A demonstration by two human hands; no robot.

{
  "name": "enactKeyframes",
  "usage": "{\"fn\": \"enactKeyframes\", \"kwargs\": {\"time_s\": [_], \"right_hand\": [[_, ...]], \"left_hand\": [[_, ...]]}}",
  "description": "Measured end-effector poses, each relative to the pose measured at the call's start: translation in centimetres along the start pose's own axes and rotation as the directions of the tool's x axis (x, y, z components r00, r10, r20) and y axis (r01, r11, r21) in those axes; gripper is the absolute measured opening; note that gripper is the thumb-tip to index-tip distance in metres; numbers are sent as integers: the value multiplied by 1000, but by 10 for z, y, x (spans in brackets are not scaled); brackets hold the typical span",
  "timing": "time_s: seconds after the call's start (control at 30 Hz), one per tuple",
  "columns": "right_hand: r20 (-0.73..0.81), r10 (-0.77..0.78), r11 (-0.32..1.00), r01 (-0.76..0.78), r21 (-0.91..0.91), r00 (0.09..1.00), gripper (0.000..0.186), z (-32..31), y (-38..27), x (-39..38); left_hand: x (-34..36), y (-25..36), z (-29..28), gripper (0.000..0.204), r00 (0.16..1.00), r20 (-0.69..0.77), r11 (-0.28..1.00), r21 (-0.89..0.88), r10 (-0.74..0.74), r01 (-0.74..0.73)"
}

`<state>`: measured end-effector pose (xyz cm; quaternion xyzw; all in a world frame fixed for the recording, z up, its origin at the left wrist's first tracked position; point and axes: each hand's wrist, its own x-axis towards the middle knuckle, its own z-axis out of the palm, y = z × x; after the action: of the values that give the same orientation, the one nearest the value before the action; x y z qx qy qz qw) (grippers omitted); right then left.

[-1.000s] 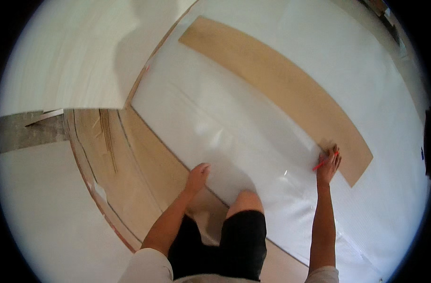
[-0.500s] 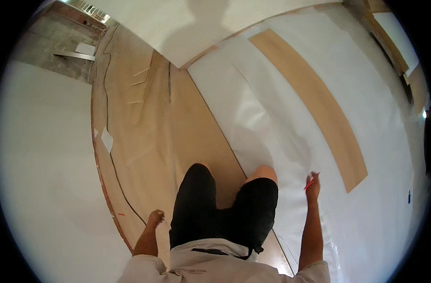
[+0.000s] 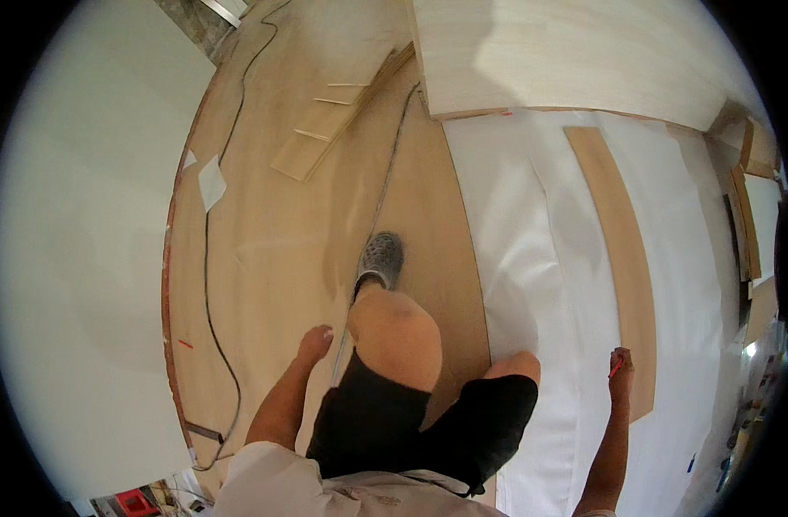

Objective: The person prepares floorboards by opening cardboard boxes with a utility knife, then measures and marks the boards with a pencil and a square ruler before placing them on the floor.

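My right hand (image 3: 621, 370) grips a red pencil (image 3: 616, 365) just left of a long tan plank (image 3: 622, 241), which lies on white sheeting (image 3: 523, 258). My left hand (image 3: 315, 343) is low beside my bare knee over the wood-toned floor (image 3: 265, 258), its fingers curled; whatever may be in them is too small to make out. My grey clog (image 3: 379, 258) rests on that floor by a thin dark line running lengthwise.
Several thin planks (image 3: 342, 112) lie stacked ahead. A black cable (image 3: 207, 276) snakes along the left past white scraps and a pale panel (image 3: 84, 258). A pale board (image 3: 566, 52) is at top right, stacked offcuts (image 3: 747, 215) at far right, a red item (image 3: 135, 500) bottom left.
My right hand has left the tan plank's near edge, still gripping the pencil. My view has swung left and my left leg has stepped forward, bringing the clog into sight.
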<state>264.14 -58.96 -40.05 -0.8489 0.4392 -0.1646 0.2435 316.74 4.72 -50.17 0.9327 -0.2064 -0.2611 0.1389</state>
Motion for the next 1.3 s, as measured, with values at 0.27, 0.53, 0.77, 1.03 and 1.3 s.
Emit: {"fn": "enactKeyframes", "kwargs": {"time_s": [0.27,0.53,0.77,1.03,1.3], "right_hand": [[288,313,932,-235,-276,905,21,28,-150,71],[534,364,884,-464,60,763,22,247,-274,141],[635,106,989,-15,-146,765,35,387,-405,176],[599,-245,953,304,2,763,40,509,-528,345],[396,-101,974,9,226,913,20,644,-637,538]], "left_hand": [[265,46,-90,42,999,28,982,185,38,-43],[459,108,-121,52,790,-133,792,243,599,-559],[529,94,-136,56,669,-39,661,209,742,-721],[537,88,-132,70,817,-43,802,225,575,-552],[543,86,-131,70,841,-25,837,115,540,-534]]}}
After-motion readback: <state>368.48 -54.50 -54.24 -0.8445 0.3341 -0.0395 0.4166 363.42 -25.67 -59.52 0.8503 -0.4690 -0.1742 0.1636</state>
